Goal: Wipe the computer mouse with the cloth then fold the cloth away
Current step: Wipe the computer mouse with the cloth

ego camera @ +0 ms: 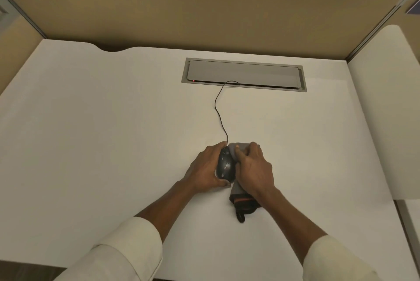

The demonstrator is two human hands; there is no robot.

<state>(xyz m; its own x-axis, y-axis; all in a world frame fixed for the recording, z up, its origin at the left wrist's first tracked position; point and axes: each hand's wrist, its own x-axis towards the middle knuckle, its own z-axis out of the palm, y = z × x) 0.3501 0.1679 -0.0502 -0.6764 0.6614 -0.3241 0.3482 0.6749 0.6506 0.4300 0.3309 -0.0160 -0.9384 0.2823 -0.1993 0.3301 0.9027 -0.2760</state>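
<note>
1. Two hands at work near the middle of the white desk (91, 121); nothing else loose on it. Order below runs left to right.
2. Left hand (205, 167): fingers curled round the left flank of the computer mouse (225, 165), thumb at its near end, fingertips at its far end. Reads as a steadying grip; mouse sits flat on the desk.
3. Mouse cord (219, 110) runs away from the mouse's far end to the grey cable hatch (244, 74) set in the desk, slack and curved.
4. Right hand (254, 167): fingers closed down on the grey cloth (238, 190), pressing it against the mouse's right side. Cloth shows beyond the fingertips and trails toward the person under the wrist, ending in a dark part with an orange band.
5. Progress, my judgement: wiping is under way, right flank being covered; top and left side are bare of cloth, whether already cleaned I cannot tell.
6. Left to do: finish the wipe, release the mouse, fold the cloth and set it aside. Cloth is bunched, not folded.
</note>
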